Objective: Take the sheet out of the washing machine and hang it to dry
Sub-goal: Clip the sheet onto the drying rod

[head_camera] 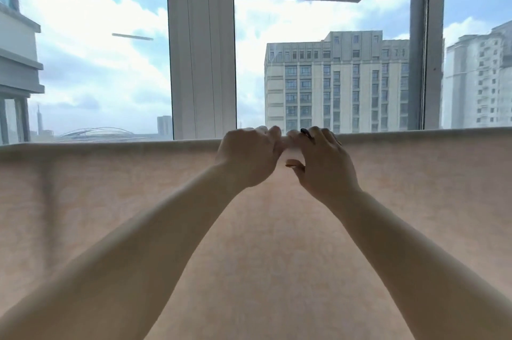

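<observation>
**Both hands on the top fold of the hung sheet**

In front of the window frame (201, 46), the pale pink sheet (110, 201) hangs spread across the whole view, its top edge folded over a horizontal line. The left hand (248, 156) and the right hand (322, 162) are side by side at the middle of this edge, touching each other. Each hand has curled fingers that grip the folded fabric.

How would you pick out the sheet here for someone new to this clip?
Start at the window with the tower blocks outside. Below it, the sheet hangs across the whole view, both hands at its top fold. It is the only cloth: pale pinkish beige, faintly patterned.
</observation>
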